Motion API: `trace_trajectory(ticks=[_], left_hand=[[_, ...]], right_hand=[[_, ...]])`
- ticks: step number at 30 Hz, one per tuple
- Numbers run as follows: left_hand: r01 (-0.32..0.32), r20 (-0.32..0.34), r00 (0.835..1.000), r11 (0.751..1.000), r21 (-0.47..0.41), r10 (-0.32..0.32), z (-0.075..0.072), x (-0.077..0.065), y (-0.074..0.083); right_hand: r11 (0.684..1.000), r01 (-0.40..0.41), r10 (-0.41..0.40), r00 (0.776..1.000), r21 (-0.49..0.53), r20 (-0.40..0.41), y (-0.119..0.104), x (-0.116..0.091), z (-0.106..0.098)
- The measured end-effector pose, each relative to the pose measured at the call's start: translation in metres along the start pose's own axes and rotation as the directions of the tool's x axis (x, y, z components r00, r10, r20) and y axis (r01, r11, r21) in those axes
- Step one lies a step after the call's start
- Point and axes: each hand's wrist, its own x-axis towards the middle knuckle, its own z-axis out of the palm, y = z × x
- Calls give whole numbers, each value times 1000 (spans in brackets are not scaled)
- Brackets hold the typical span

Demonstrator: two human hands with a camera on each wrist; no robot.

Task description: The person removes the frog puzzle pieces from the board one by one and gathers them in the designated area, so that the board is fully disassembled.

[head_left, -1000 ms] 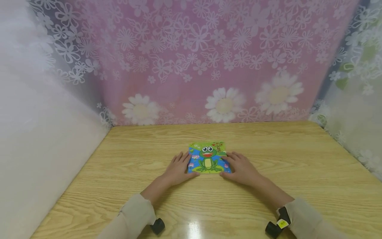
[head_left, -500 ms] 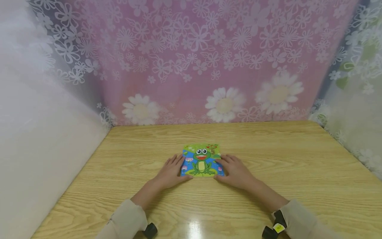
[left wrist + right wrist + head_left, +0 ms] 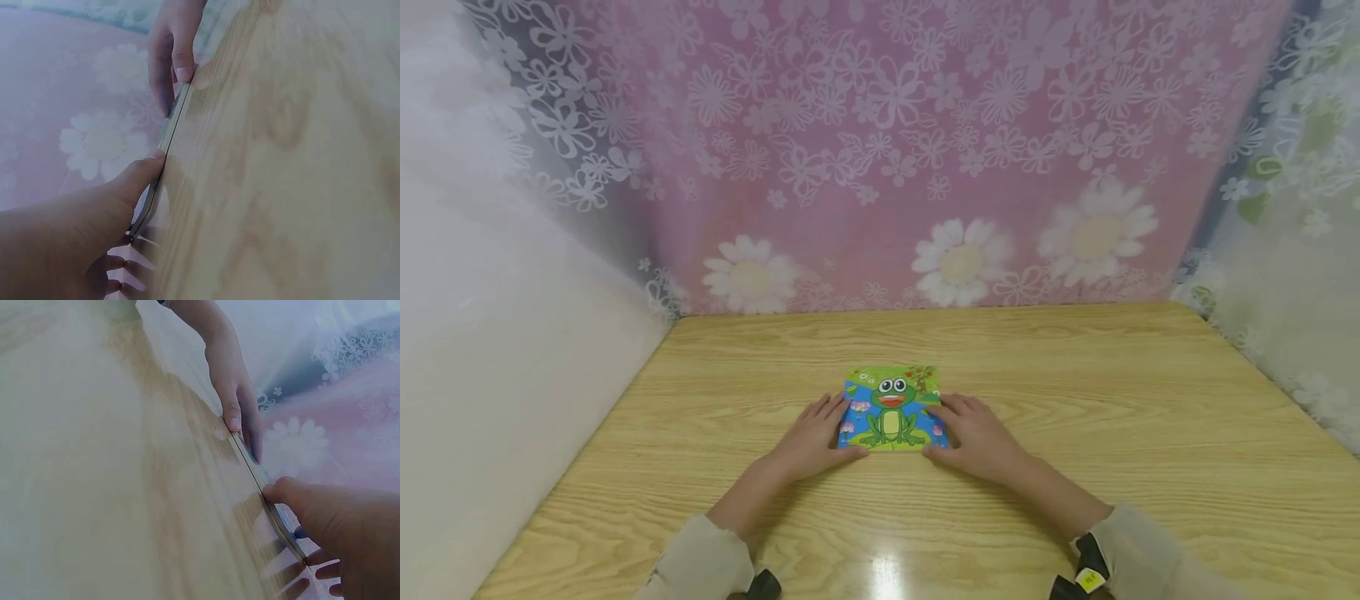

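Pink flowered backdrop (image 3: 850, 167) rises beyond the left hand (image 3: 808, 443) and the right hand (image 3: 987, 442), which grip opposite sides of the frog picture board (image 3: 891, 417) between them on the wood-grain tabletop (image 3: 880, 508).

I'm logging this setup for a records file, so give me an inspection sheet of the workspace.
Surface: wood-grain table, glare spot toward the person.
Job's things: frog picture board on the table, picture side up.
Clutter: nothing seen.
Hands: left hand holds the board's left side, right hand its right; both thumbs at the near edge.
Cables: nothing seen.
Surroundings: pink floral backdrop behind, pale coverings at both sides.
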Motion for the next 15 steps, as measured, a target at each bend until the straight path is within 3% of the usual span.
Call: trace_trajectory(ticks=[15], left_hand=[[12,-8,1000,999,-45,-13,-9,-24,-2]], right_hand=[[999,21,-21,1000,36,18,-17,-2,-1]])
